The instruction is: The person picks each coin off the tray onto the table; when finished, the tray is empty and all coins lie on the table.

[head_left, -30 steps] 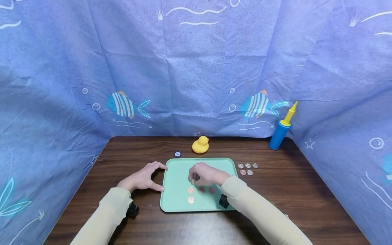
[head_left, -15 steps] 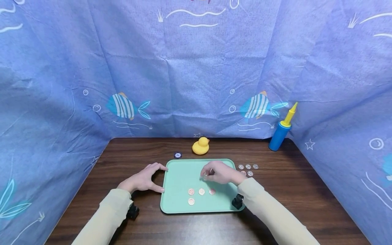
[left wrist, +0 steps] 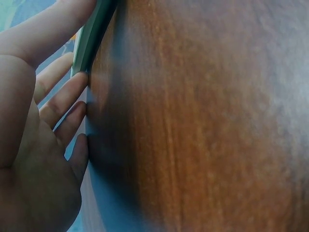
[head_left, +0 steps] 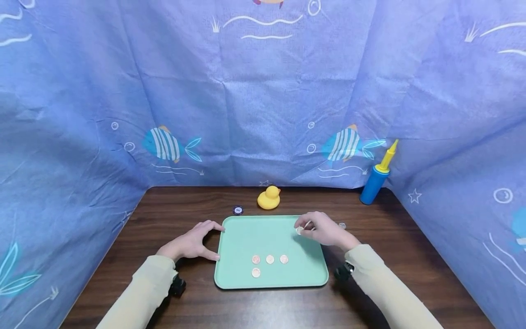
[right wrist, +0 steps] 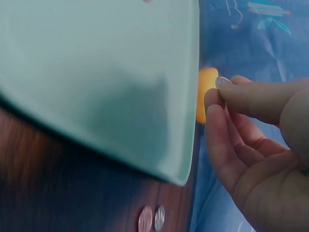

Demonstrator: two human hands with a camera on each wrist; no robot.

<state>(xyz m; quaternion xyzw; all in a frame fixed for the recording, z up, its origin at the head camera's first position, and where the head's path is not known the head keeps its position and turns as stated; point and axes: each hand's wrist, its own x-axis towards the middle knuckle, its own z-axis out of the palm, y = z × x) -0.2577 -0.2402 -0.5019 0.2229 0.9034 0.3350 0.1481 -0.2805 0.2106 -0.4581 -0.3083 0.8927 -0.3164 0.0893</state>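
Over the right side of a mint-green tray (head_left: 263, 281), my right hand (head_left: 326, 228) pinches a coin (head_left: 300, 230) between thumb and fingertips. The right wrist view shows the edge of this coin (right wrist: 223, 83) standing out from the fingertips. My left hand (head_left: 189, 241) touches the tray's left rim, with thumb and forefinger spread apart; its other fingers (left wrist: 67, 94) lie extended along the side. Several coins rest on the tray: a row of three, whose middle one is a coin (head_left: 270, 259), and a single coin (head_left: 256, 273) below the row's left end.
Right of the tray lies a silver coin (head_left: 342, 225); my right hand hides others there. The right wrist view shows a copper coin (right wrist: 145, 219) beside a silver one. Behind the tray are a poker chip (head_left: 238, 210) and rubber duck (head_left: 269, 198). A blue-yellow pump (head_left: 375, 183) stands back right.
My right hand has moved from the middle of the tray to its right side, carrying the coin. The left hand stays at the left rim.
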